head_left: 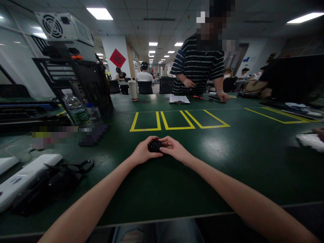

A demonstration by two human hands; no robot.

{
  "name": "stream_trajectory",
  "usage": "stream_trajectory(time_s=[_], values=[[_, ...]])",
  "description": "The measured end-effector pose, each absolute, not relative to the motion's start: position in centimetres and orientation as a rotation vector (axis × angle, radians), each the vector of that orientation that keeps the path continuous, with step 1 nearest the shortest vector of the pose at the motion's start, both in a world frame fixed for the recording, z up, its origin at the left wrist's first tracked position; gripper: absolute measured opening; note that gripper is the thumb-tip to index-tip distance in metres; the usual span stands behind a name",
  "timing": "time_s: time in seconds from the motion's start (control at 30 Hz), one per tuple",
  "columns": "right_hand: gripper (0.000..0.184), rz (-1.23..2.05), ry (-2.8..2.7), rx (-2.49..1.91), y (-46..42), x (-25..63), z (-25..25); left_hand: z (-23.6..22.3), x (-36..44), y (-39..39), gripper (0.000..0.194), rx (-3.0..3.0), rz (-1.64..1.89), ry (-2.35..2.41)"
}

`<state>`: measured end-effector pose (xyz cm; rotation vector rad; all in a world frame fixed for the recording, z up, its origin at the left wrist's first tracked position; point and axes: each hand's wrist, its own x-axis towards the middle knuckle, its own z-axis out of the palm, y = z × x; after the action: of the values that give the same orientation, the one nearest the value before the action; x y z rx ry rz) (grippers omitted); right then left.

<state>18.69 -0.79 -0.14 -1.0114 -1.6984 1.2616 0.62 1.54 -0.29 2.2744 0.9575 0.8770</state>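
Both my hands meet over the green table, around one small dark, rounded object. Its kind cannot be made out. My left hand wraps round its left side, thumb in front and fingers behind. From the right, my right hand pinches it with thumb and fingertips. Parts of the object are hidden by the fingers. Just beyond my hands, yellow tape outlines mark the tabletop.
At left stand a plastic water bottle, a black computer case, a white box and black glasses. Across the table a person in a striped shirt stands by a clipboard, a red screwdriver and a white tumbler.
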Motion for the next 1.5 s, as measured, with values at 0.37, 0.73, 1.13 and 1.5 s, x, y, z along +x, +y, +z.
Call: stream_trajectory(time_s=[0.37,0.73,1.13,1.5], values=[[0.030,1.323,-1.692,-0.999,-0.50,18.87,-0.40,0.20,0.73,0.83,0.060,2.460,0.897,1.012],[0.028,1.250,-1.640,-0.953,-0.20,18.52,-0.75,0.10,0.70,0.85,0.061,2.496,0.892,0.998],[0.024,1.261,-1.692,-0.939,-0.78,18.87,-0.05,0.32,0.76,0.64,0.061,2.488,0.869,1.015],[0.031,1.324,-1.708,-0.951,-0.79,18.99,0.03,0.31,0.74,0.65,0.060,2.488,0.875,1.003]])
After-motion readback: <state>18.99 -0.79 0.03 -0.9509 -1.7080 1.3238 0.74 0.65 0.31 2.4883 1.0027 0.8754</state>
